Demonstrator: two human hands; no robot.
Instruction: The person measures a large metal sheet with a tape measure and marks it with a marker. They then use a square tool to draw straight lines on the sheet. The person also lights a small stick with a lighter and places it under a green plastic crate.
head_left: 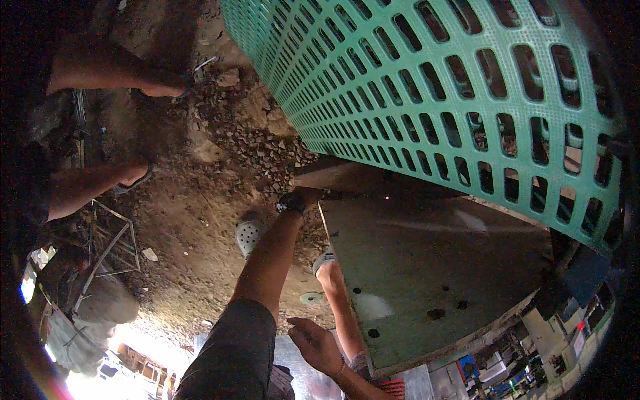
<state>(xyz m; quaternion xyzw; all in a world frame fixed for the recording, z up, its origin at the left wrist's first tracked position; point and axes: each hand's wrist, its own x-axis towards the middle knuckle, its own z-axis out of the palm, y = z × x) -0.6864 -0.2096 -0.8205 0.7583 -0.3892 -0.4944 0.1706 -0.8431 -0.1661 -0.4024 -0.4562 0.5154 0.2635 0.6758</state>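
Note:
My left arm reaches out over the ground, with a dark band on its wrist. Just past the band, my left hand [307, 194] is at the near corner of a grey-green board [427, 267] with several dark holes. Shadow hides its fingers, and I cannot make out whether they hold anything. A thin dark line with a small pink bright spot [387, 198] runs right from there, below a large green perforated plastic panel [427, 87]. Nearer to me, my right hand [317, 345] hangs beside the board's left edge, fingers loosely spread and holding nothing.
Grey clogs [249, 235] are on my feet on the dirt ground, near a round flat disc [311, 298]. Another person's bare legs [100, 190] stand at the left. A thin metal frame [120, 240] lies below them. Rubble [260, 150] lies by the green panel.

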